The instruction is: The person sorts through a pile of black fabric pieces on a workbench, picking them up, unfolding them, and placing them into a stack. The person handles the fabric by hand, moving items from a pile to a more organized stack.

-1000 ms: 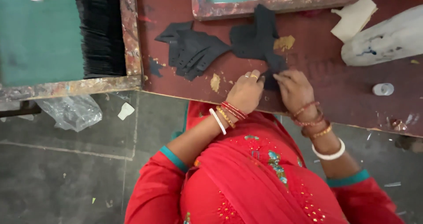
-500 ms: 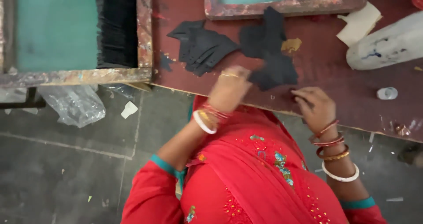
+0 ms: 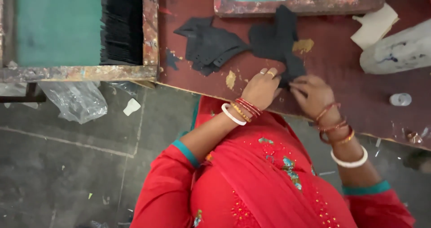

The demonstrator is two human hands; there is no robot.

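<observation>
2 hands (image 3: 289, 91) pinch matte black cutout (image 3: 279, 41) — floppy.

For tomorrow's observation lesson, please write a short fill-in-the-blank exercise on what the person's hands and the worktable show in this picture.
1. Both hands, the left hand and the right hand, rest on a flat piece coloured ____.
2. The table has a worn top coloured dark ____.
3. The person's sleeves are ____ with teal cuffs.
4. A clear ____ bag lies on the floor.

Missing words: black; red; red; plastic
</observation>
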